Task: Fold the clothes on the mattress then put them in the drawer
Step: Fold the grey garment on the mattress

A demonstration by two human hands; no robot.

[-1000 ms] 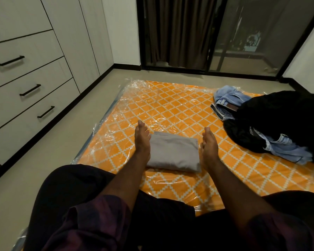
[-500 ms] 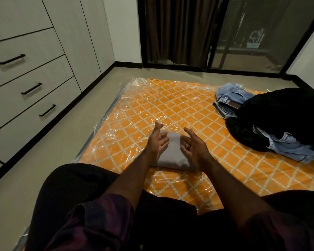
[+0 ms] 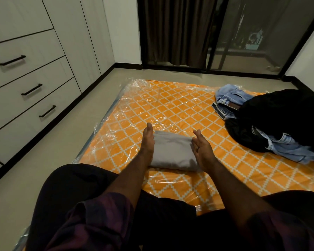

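Far to your left, across a strip of floor point(image 3: 62, 151), stand the drawers point(image 3: 43, 78). All three look shut from their fronts, so the carry will go leftward and one of them has to be pulled out first. On the mattress point(image 3: 170, 105), straight ahead of your knees, lies the grey cloth point(image 3: 172, 151), folded into a flat packet. Its long axis looks to run away from you, in line with your forearms, though the wide lens makes that a judgement. Your left hand point(image 3: 148, 140) stands on edge along the packet's left side, fingers straight and together, apparently touching the cloth and gripping nothing. Your right hand point(image 3: 200, 149) faces it across the packet at the right side. It is open too, palm turned inward and fingers loosely straight, at or just over the cloth's edge; whether it presses the fabric I cannot tell. So the packet sits squarely between your hands, about equally near to each. Sliding the fingers under from both sides should lift it without spoiling the fold. The left hand is the one nearer the drawers, so it would suit the handle while the right carries. Well apart to the right, the jeans point(image 3: 228, 98) and a black garment point(image 3: 279, 120) lie heaped and unfolded on the mattress, not yet dealt with.
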